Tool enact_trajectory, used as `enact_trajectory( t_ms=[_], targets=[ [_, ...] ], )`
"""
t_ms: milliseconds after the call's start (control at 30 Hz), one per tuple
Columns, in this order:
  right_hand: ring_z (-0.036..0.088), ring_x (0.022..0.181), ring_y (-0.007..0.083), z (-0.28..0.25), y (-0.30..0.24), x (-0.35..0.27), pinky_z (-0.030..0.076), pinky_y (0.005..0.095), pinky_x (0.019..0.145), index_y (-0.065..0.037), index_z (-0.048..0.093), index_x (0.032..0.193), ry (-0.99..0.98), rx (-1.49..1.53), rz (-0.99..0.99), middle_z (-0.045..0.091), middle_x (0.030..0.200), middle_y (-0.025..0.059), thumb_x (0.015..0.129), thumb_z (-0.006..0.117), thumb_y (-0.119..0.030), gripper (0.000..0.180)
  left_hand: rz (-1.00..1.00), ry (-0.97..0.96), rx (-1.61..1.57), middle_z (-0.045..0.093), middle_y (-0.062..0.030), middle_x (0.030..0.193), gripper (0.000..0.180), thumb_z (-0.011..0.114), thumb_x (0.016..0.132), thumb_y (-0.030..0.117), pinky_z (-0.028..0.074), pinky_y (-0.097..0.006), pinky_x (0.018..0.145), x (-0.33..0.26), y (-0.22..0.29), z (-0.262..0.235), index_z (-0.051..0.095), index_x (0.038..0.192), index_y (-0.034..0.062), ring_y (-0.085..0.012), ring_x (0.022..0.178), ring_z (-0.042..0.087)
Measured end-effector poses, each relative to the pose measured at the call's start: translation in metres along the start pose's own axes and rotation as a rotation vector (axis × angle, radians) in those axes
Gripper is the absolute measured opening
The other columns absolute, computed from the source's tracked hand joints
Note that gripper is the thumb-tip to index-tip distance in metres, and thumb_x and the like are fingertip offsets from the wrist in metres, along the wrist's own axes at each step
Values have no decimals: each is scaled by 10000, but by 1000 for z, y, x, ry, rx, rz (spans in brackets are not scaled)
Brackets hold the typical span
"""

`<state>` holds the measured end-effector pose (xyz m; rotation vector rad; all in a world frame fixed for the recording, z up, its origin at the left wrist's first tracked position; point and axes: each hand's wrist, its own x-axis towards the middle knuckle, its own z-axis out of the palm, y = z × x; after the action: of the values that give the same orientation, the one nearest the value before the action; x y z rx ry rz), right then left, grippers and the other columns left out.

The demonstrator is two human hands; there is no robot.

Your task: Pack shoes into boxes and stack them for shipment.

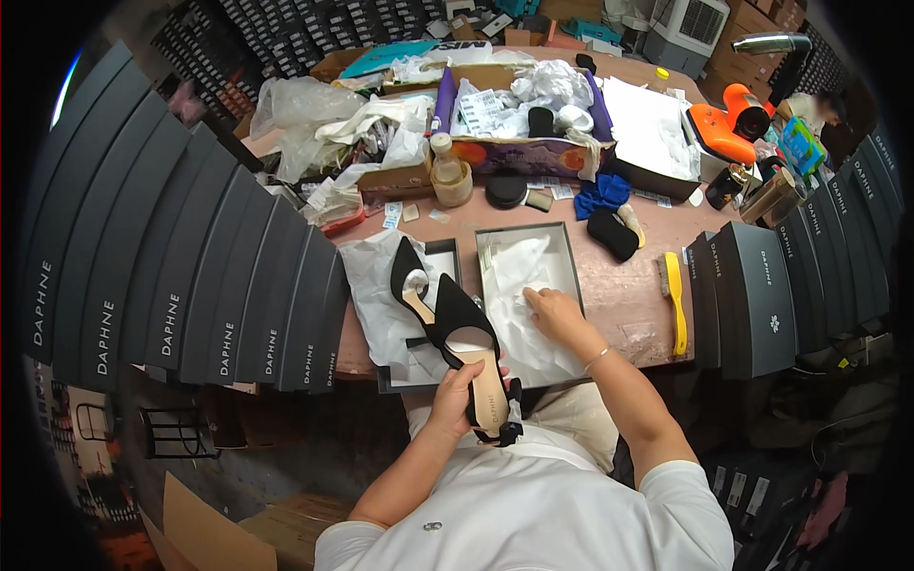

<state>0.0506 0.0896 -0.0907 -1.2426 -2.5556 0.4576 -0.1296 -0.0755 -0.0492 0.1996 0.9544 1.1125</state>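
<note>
**Shoe in left hand, right hand on tissue**

Shoe [468, 347], black and pointed, sits in the left hand [455, 395], fingers closed round its heel end. Its long axis runs from the hand up and slightly left, toe pointing away from the person; the upper looks matte like suede, the insole is smooth tan, and a black strap hangs at the heel below the hand. A second black shoe [409, 281] lies just beyond the first one's toe, its own toe further away, on crumpled white paper [371, 285].

The right hand [555, 314] rests flat, fingers spread a little, holding nothing, pressed on white tissue [524, 276] that lines an open grey box [564, 249]. That rectangular box lies right of the held shoe, its long side running away from the person.

Right of the right hand lies a yellow brush [674, 295], lengthwise on the worn pinkish table [619, 285]. Beyond both hands stand a small jar [450, 176] and a cluttered purple carton [524, 152]. Dark lidded boxes [190, 276] fan out left of the left hand.
</note>
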Motion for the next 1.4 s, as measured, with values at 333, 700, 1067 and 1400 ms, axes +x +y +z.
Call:
enact_trajectory(
  t_ms=[333, 700, 1067, 1400],
  targets=[
    [565, 881, 284, -37, -102, -24, 470, 385, 765, -81, 570, 942, 214, 301, -375, 555, 942, 88, 614, 740, -90, 371, 139, 47, -175, 584, -125, 1140, 619, 367, 940, 600, 470, -394, 916, -13, 5, 42, 484, 1229, 65, -236, 1049, 580],
    [577, 1036, 381, -39, -76, -32, 470, 385, 875, -47, 326, 1426, 153, 686, 13, 561, 1160, 233, 747, 766, -208, 825, 31, -5, -2, 616, -93, 901, 757, 223, 913, 695, 531, -293, 693, -1, -23, 58, 515, 1173, 47, -182, 790, 634],
    [472, 1225, 391, -91, 150, -113, 427, 436, 980, -38, 385, 1385, 244, -318, 799, 454, 1341, 274, 780, 714, -145, 696, -278, -696, -550, 494, -193, 1144, 534, 360, 1014, 400, 523, -236, 506, 36, 19, -7, 288, 1444, 92, -169, 694, 508],
    [614, 676, 240, -114, 22, -95, 497, 338, 597, -45, 537, 1306, 557, 149, -143, 631, 862, 147, 834, 616, -39, 479, -473, -670, -460, 616, -232, 976, 465, 381, 1002, 271, 545, -313, 528, 29, 7, 2, 378, 1331, -57, -224, 662, 631]
  ],
)
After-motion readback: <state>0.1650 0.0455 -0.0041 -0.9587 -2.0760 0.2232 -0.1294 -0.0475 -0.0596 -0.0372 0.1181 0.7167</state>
